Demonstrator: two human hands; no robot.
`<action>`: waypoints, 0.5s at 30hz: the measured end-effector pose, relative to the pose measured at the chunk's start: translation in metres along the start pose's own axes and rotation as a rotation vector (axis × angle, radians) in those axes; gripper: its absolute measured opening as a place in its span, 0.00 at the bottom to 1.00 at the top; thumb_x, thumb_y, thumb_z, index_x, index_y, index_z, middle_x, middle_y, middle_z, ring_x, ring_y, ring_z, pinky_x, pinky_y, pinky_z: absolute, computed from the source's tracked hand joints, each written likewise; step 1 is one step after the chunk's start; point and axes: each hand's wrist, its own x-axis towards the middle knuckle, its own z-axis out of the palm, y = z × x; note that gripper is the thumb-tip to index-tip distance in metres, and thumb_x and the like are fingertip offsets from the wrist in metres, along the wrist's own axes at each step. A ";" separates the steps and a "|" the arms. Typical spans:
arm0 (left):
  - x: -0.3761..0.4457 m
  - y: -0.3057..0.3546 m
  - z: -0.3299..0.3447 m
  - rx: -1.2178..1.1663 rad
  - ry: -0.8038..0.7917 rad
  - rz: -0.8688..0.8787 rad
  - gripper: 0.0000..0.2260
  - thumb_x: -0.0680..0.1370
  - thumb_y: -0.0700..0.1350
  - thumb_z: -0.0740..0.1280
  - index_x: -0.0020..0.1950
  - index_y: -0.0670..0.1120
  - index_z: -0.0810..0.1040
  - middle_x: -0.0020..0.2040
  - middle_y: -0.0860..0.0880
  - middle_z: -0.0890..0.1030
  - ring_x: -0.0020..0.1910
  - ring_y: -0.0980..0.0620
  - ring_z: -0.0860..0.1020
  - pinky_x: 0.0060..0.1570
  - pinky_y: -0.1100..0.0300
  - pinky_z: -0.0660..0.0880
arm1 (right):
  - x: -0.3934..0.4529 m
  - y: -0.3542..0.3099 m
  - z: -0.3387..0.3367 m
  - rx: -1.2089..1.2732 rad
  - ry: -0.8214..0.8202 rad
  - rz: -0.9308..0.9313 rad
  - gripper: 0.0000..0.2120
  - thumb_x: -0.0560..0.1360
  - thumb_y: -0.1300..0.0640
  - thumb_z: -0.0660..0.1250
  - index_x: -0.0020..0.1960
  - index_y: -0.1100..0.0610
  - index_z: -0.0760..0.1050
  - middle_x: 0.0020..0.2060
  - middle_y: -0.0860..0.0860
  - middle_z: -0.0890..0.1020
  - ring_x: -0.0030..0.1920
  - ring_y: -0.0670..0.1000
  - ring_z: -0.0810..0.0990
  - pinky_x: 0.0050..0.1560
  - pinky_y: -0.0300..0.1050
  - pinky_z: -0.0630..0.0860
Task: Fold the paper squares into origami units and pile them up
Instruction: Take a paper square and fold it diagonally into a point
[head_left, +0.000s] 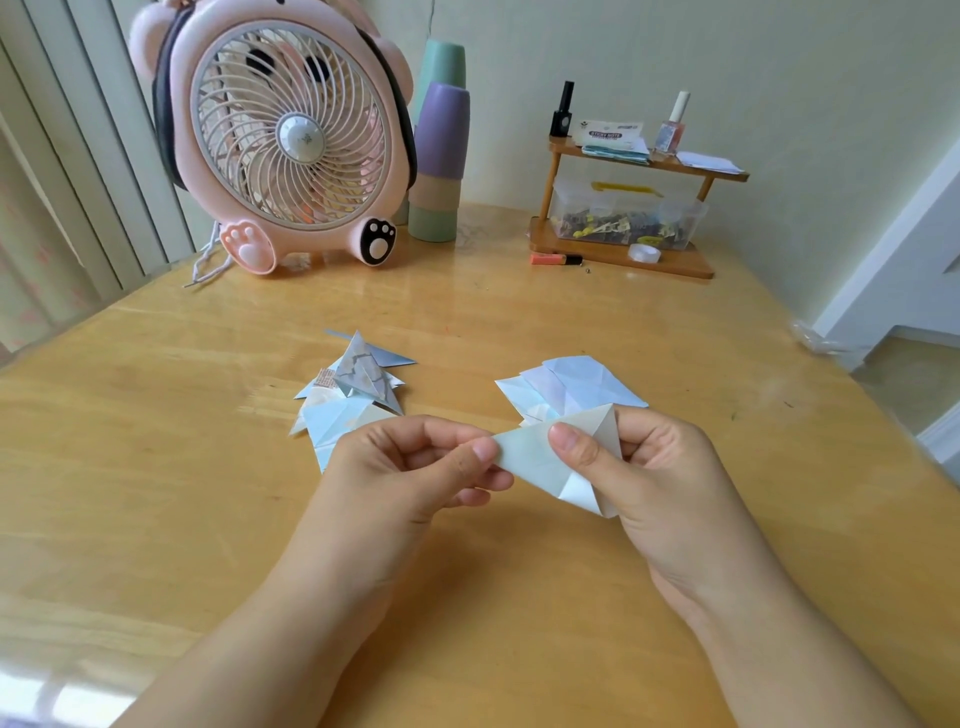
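Both hands hold one pale, partly folded paper (540, 460) above the wooden table (156, 467). My left hand (415, 467) pinches the paper's left tip between thumb and fingers. My right hand (654, 478) grips its right side, thumb on top and fingers curled behind. A pile of folded units (358, 379), grey and pale blue, lies on the table just beyond my left hand. A loose stack of pale paper squares (576, 384) lies beyond my right hand, partly hidden by the held paper.
A pink desk fan (280, 140) stands at the back left, with stacked pastel cups (441, 161) beside it. A small wooden shelf (623, 249) with bottles, notes and a clear box of clips sits at the back right. The table's right edge (883, 415) drops off near a doorway.
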 end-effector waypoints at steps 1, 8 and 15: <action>0.000 0.000 0.000 0.000 0.005 -0.003 0.06 0.63 0.45 0.72 0.36 0.45 0.84 0.36 0.39 0.83 0.36 0.49 0.81 0.37 0.63 0.77 | 0.000 0.002 0.000 -0.006 -0.005 0.002 0.18 0.66 0.45 0.73 0.39 0.61 0.80 0.32 0.62 0.73 0.39 0.52 0.70 0.42 0.47 0.66; -0.002 0.000 0.001 0.096 0.050 0.052 0.07 0.64 0.45 0.72 0.36 0.42 0.83 0.34 0.41 0.84 0.33 0.52 0.80 0.38 0.64 0.78 | 0.001 0.004 0.000 -0.005 0.025 0.017 0.20 0.66 0.46 0.70 0.39 0.66 0.77 0.32 0.56 0.69 0.38 0.52 0.67 0.42 0.47 0.63; -0.002 0.001 0.000 0.057 0.036 0.026 0.08 0.65 0.44 0.71 0.38 0.41 0.83 0.36 0.40 0.84 0.35 0.51 0.82 0.38 0.64 0.78 | 0.001 0.000 0.005 -0.030 0.074 -0.039 0.12 0.66 0.48 0.70 0.27 0.53 0.76 0.24 0.44 0.69 0.29 0.47 0.66 0.33 0.36 0.64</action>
